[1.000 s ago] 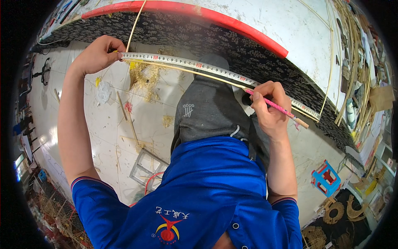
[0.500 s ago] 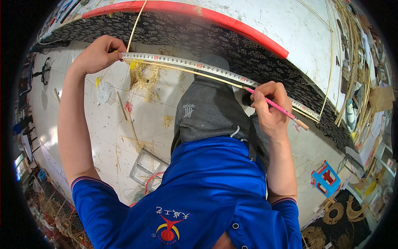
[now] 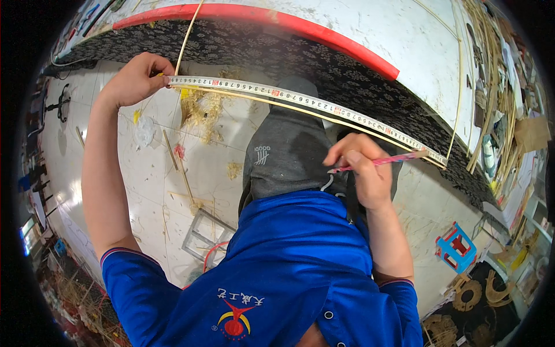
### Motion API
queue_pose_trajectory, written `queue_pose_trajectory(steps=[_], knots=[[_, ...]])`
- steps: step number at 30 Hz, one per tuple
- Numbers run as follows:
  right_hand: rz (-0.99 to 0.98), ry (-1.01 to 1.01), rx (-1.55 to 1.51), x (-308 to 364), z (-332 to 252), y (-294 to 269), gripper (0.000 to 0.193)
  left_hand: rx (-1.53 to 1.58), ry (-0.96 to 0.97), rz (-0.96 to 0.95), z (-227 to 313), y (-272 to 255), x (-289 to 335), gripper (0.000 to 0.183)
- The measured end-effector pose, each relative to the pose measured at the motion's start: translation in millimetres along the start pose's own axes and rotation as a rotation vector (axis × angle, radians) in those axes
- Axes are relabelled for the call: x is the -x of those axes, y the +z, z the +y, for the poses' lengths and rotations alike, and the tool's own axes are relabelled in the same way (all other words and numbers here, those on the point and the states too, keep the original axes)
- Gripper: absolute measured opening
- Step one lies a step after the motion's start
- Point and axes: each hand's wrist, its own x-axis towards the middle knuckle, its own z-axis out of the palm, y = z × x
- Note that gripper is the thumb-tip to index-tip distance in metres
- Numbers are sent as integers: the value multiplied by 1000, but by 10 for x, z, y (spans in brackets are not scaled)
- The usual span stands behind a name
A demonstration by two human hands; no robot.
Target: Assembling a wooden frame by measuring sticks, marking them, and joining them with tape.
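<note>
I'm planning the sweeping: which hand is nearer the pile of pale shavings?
Left. In the picture, the left hand is just up and left of the shavings, holding the measuring tape; the right hand, with a pink pencil, is farther off to their right.

- Left hand (image 3: 144,75): 1; right hand (image 3: 370,173): 1. Sum 2.
- Measuring tape (image 3: 312,103): 1.
- Pink pencil (image 3: 392,159): 1.
- Pale strip lengths, 3: long strip (image 3: 358,128) by the tape, left strip (image 3: 188,37), right strip (image 3: 458,104). Whether joined, cannot tell.
- Red edging (image 3: 260,13): 1 length.
- Grey frame (image 3: 193,228): 1, partly hidden.
- Blue-and-red plastic piece (image 3: 465,260): 1.
- White crumpled plastic (image 3: 144,132): 1.
- Stacked strips (image 3: 494,87), far right: overlapping, uncountable.
</note>
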Motion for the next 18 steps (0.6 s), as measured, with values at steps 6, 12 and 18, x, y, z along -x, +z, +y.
queue_pose_trajectory(steps=[6, 12, 18], knots=[[267, 423, -460, 68, 313, 263, 31, 20, 15, 9, 37, 1, 4, 10], [476, 219, -665, -121, 302, 178, 29, -2, -14, -9, 1, -25, 7, 8], [515, 184, -602, -184, 266, 135, 26, -18, 39, -29, 38, -12, 26, 6]])
